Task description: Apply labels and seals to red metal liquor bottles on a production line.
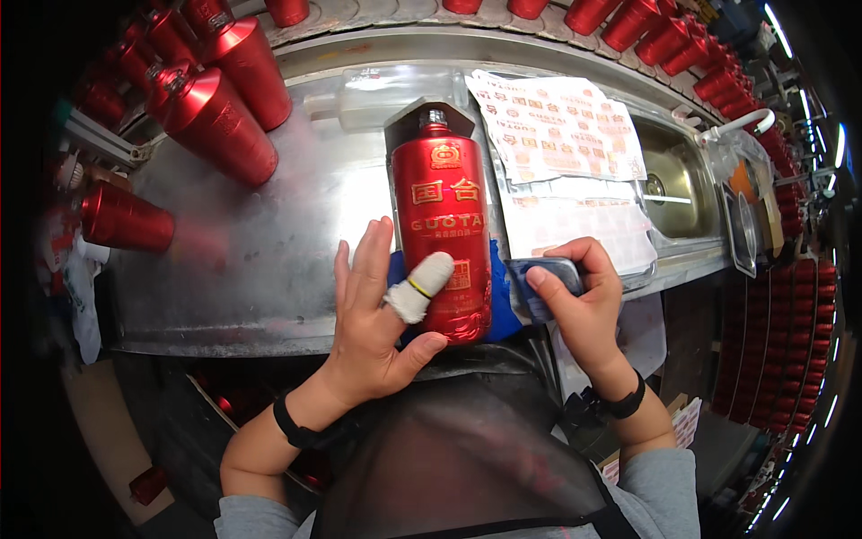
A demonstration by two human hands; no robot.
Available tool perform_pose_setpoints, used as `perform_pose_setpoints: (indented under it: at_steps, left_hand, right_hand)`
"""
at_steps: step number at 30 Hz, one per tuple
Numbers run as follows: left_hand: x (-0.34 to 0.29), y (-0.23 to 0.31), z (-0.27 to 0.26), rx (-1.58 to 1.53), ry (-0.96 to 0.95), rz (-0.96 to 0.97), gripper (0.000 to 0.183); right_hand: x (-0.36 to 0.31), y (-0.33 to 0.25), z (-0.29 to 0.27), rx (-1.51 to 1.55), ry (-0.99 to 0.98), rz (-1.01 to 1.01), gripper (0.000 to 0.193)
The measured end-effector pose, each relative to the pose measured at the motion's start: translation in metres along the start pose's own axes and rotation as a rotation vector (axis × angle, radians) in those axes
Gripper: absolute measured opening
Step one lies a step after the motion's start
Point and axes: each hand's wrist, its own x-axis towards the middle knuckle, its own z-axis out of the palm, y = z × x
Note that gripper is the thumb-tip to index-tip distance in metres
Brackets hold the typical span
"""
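Note:
A red bottle [440, 216] with gold lettering lies on its back, neck pointing away, in a dark cradle with blue padding [504, 292] beside it. My left hand [373, 328] rests against its lower left side, fingers stretched out. A white cloth sleeve [420, 287], held by a yellow band, covers the index finger, which lies over the bottle's front. Just right of the bottle, my right hand [588, 301] pinches a flat dark-blue scraper [543, 286] between thumb and fingers. The scraper appears apart from the bottle.
Several red bottles [215, 121] stand at the left of the metal bench [224, 296]. Printed transfer sheets [557, 126] lie right of the cradle, beside a metal sink [678, 198]. A clear bottle [386, 94] lies behind. A conveyor [377, 20] carries red bottles along the far side.

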Motion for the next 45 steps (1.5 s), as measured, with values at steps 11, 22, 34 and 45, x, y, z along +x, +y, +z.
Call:
perform_pose_setpoints:
  at_steps: [11, 22, 34, 45]
  left_hand:
    - [0.012, 0.006, -0.01, 0.25, -0.123, 0.178, 0.035]
    - [-0.009, -0.009, -0.012, 0.291, -0.091, 0.053, 0.046]
    - [0.021, 0.014, -0.008, 0.339, -0.168, 0.19, 0.034]
    - [-0.032, -0.003, -0.001, 0.282, -0.096, 0.012, 0.049]
  right_hand:
    - [-0.016, 0.008, 0.009, 0.155, -0.126, 0.016, 0.022]
    - [-0.011, 0.012, 0.008, 0.182, -0.139, -0.061, 0.022]
    - [-0.022, 0.018, 0.005, 0.196, -0.118, -0.007, 0.021]
    - [-0.015, -0.006, 0.016, 0.065, -0.157, -0.303, 0.018]
